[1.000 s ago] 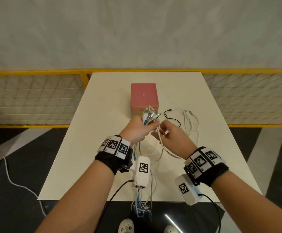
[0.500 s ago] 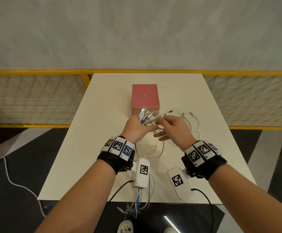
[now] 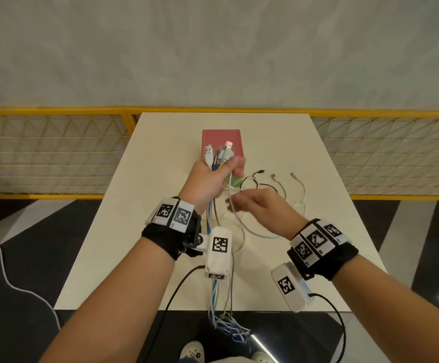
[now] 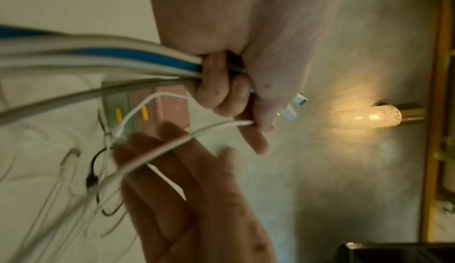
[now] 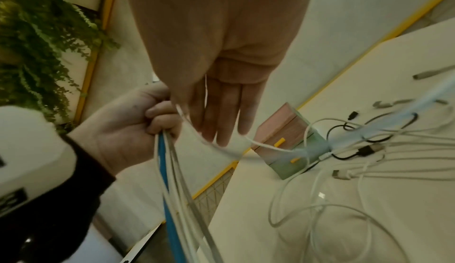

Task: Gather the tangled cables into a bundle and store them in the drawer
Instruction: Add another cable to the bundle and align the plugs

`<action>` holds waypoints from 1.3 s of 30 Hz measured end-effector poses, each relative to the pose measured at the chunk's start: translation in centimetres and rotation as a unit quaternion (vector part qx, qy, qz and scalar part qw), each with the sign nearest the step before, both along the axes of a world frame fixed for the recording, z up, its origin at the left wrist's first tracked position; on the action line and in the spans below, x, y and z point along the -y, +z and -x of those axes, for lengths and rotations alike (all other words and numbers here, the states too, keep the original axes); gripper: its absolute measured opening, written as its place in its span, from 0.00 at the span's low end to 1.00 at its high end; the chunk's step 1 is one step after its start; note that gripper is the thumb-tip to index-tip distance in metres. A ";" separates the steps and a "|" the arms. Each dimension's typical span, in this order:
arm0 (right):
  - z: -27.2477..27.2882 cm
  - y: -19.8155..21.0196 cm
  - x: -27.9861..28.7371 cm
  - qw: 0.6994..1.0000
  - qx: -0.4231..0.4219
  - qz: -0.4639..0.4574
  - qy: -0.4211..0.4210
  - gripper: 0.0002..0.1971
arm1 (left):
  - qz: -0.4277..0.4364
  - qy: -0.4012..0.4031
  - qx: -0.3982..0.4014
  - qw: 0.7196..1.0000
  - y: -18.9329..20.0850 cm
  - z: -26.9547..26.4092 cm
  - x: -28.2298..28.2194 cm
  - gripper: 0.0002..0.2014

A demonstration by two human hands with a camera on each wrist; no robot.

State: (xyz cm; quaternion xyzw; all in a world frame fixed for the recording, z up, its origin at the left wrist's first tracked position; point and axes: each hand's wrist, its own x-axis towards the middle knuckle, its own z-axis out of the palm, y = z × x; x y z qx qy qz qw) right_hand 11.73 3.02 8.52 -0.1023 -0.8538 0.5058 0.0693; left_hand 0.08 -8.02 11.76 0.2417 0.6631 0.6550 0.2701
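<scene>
Cables (image 3: 219, 159): white, blue, grey, bunched, plugs upward.

At frame centre the left hand (image 4: 236, 76) grips blue and white cables (image 4: 123, 61); below it, the right hand's straight fingers (image 4: 187, 179) underlie a white cable (image 4: 157, 154).

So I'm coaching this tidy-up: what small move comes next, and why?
Probably the right hand, open with a white cable draped over its fingers, should reach for the black cable on the table; the left hand already grips the bundle.
</scene>
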 end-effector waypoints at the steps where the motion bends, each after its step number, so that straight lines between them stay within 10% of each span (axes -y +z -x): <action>1: 0.0 0.3 -0.1 0.999 -0.001 0.047 -0.022 0.18 | 0.010 -0.022 -0.025 0.999 0.3 -0.1 0.3 0.12; 5: 1.1 2.6 -0.8 0.971 -0.062 0.221 -0.063 0.29 | 0.078 -0.104 -0.131 0.983 1.0 -1.2 0.6 0.10; 12: 3.0 6.4 -2.1 0.917 -0.134 0.357 -0.118 0.11 | 0.127 -0.164 -0.152 0.966 -0.1 -1.7 1.6 0.11; 17: 1.9 5.7 -1.0 0.959 -0.107 0.244 -0.101 0.10 | 0.041 0.043 -0.038 0.998 0.1 -1.2 1.9 0.17; 24: -0.2 1.8 2.7 0.998 -0.035 0.023 0.045 0.09 | -0.020 0.027 0.044 0.998 2.9 -1.4 1.3 0.20; 32: 0.6 3.7 1.4 0.981 -0.074 0.172 -0.044 0.23 | 0.028 -0.029 -0.075 0.996 2.5 -1.9 1.8 0.16; 39: 2.5 6.0 0.5 0.949 -0.155 0.251 -0.113 0.14 | 0.077 -0.042 -0.156 0.984 2.0 -3.1 2.1 0.17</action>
